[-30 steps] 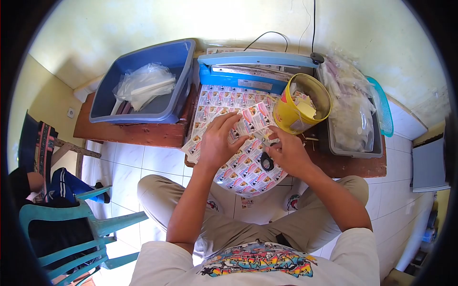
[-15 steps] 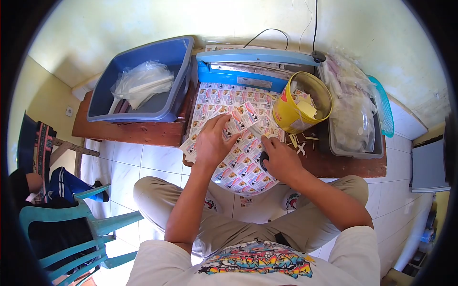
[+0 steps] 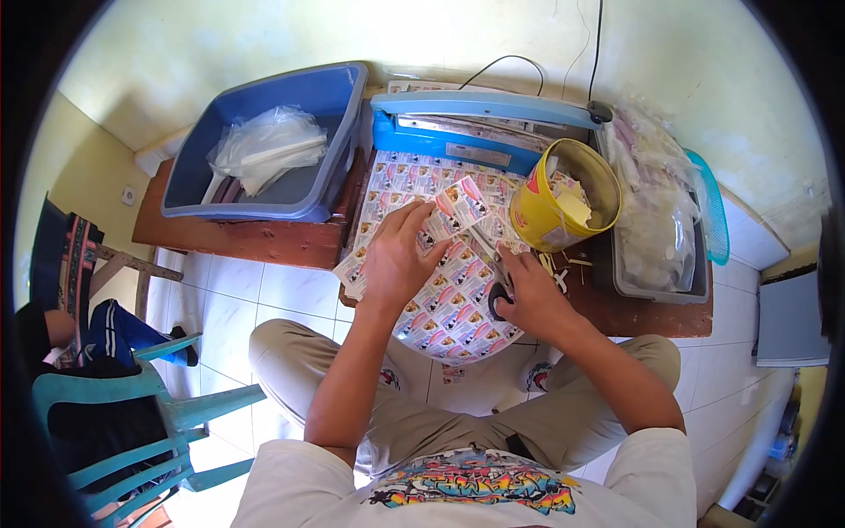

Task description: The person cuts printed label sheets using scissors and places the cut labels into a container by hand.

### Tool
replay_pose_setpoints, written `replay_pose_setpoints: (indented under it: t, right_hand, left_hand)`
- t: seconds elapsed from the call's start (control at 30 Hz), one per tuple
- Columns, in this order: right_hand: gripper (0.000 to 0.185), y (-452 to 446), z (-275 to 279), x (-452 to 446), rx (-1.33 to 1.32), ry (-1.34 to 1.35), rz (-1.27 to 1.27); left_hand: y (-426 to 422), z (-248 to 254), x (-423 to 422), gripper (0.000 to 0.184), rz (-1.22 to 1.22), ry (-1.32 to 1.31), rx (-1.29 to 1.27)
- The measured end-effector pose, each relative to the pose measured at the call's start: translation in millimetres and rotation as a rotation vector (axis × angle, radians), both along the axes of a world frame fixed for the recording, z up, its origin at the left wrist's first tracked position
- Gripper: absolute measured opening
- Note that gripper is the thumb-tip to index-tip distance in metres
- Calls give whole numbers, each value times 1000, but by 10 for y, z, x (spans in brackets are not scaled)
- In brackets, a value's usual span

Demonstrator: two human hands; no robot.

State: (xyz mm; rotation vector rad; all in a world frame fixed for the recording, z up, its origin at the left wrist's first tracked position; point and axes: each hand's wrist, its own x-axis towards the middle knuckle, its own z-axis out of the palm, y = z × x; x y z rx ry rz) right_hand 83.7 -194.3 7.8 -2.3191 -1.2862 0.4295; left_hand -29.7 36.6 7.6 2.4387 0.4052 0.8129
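My left hand (image 3: pixel 402 260) pinches a small piece of printed label paper (image 3: pixel 461 206) between thumb and fingers, just above a larger sheet with the same repeated print (image 3: pixel 458 304). In my right hand (image 3: pixel 539 295) is a pair of scissors (image 3: pixel 498 301) with dark handles, its metal blades pointing up and left beside the piece's lower right edge. Whether the blades touch the paper I cannot tell. The printed sheet lies over the bench and bends down at its front edge above my lap.
A blue heat sealer (image 3: pixel 475 141) stands behind the sheet. To its right are a yellow bucket (image 3: pixel 537 211) of paper scraps and a grey bin (image 3: pixel 664 295) with plastic bags. A blue bin (image 3: pixel 304 211) is at left, near a green chair (image 3: pixel 167 396) and another person's leg (image 3: pixel 119 334).
My right hand has shifted slightly right and down, and more of the scissors' blades shows. The label piece in my left hand has tilted up a little. The view has moved slightly.
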Motion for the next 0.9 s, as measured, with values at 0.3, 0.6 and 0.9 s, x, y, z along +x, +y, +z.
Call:
replay_pose_setpoints:
  t: [0.3, 0.6, 0.9]
  right_hand:
    - [83, -136, 446, 18, -3, 238, -32]
    - [90, -237, 557, 26, 55, 484, 104]
    - [91, -185, 567, -2, 221, 927, -12]
  left_hand:
    - [87, 119, 23, 57, 50, -79, 0]
    - [118, 201, 46, 57, 43, -161, -22]
    - [18, 200, 89, 58, -75, -177, -2]
